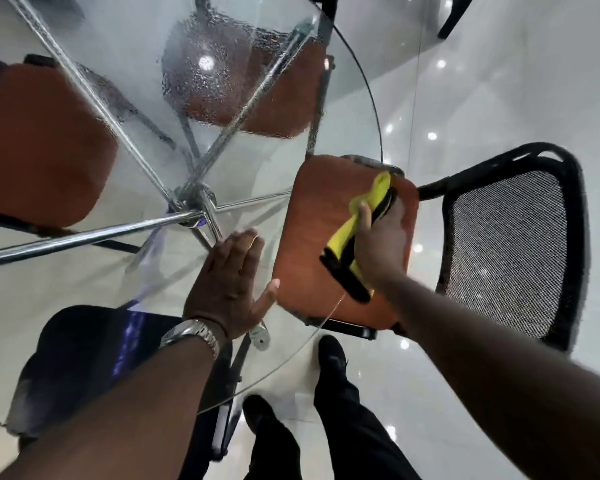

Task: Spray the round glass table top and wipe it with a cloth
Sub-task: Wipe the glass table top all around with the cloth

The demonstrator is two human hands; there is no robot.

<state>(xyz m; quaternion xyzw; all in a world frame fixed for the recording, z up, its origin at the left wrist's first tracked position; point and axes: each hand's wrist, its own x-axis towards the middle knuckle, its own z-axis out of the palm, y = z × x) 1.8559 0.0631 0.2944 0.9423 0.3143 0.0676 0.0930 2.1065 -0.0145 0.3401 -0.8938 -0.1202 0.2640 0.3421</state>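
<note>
The round glass table top (142,150) fills the left and middle of the head view, with spray droplets beaded over its far part. My left hand (231,284) lies flat on the glass near the front edge, fingers together, a metal watch on the wrist. My right hand (381,237) grips a yellow and black cloth (354,237) and presses it on the glass near the right rim. No spray bottle is in view.
Chrome legs (94,233) cross under the glass. Chairs with orange seats (42,143) are tucked under it; one with a black mesh back (506,247) stands at the right. My black shoes (331,358) stand on glossy white floor tiles by the front edge.
</note>
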